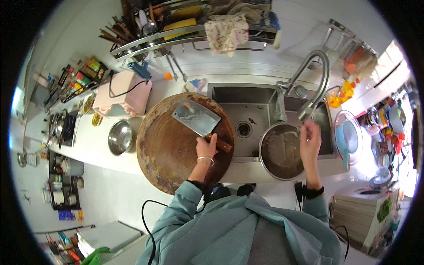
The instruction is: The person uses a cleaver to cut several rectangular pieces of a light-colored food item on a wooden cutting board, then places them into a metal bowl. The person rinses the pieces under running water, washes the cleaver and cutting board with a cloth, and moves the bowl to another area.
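A cleaver (pixel 196 118) with a broad steel blade lies over the round wooden chopping board (pixel 170 145), its brown handle pointing to the right. My left hand (pixel 206 148) is closed around the handle near the blade. A small orange bit clings to the blade. My right hand (pixel 310 137) is just below the spout of the grey faucet (pixel 326 75), above the right rim of a metal bowl (pixel 282 152). Its fingers look bent but blurred, and I cannot see anything in them. The bowl holds what looks like water and rests across the sink's front edge.
The steel sink (pixel 221 92) has a drain (pixel 243 129) with scraps beside it. Left of the board stand an empty metal bowl (pixel 121 138) and a pink box-shaped appliance (pixel 123 92). A pale basin (pixel 349 134) sits right of the sink. A rack (pixel 190 31) with utensils and cloths hangs behind.
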`<state>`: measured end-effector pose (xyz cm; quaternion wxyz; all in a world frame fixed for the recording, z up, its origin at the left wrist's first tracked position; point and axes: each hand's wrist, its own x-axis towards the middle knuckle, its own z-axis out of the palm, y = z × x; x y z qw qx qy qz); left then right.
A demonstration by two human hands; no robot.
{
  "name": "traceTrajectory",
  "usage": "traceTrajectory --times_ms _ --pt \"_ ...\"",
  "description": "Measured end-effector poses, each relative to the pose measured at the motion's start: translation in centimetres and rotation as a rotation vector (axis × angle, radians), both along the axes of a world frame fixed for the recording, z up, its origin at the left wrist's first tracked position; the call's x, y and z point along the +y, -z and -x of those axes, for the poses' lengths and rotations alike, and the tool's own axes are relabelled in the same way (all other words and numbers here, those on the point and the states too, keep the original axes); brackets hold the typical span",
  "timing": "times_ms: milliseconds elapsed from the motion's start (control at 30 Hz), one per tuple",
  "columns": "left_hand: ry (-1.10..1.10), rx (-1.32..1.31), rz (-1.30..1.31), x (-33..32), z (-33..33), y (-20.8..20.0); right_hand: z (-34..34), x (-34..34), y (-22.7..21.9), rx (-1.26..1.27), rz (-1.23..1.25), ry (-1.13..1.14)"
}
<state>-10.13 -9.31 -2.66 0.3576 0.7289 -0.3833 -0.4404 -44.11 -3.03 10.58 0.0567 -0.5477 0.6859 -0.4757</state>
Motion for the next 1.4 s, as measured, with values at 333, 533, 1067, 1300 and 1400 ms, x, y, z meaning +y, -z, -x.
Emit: traceTrajectory --times_ms 333,533,1067,1300,1400 --pt "0.092 -0.520 -0.123 -1.6 1.1 -2.3 3.4 -8.9 -2.9 -0.091 0.098 0.151" --pt "0.053 0.411 -0.044 0.4 2.2 -2.9 2.8 -7.3 -3.8 -0.350 -0.045 -0.015" --pt "0.288 0.670 -0.061 -3.2 13.0 -4.3 9.6 -24.0 13.2 0.195 -0.294 -0.329" --pt "0.308 0.701 -0.082 -3.7 13.0 -3.3 9.9 -25.8 14.9 0.182 -0.321 -0.559" --pt "0.296 0.717 -0.135 -4.2 13.1 -3.1 8.6 -25.9 14.1 0.201 -0.301 -0.534"
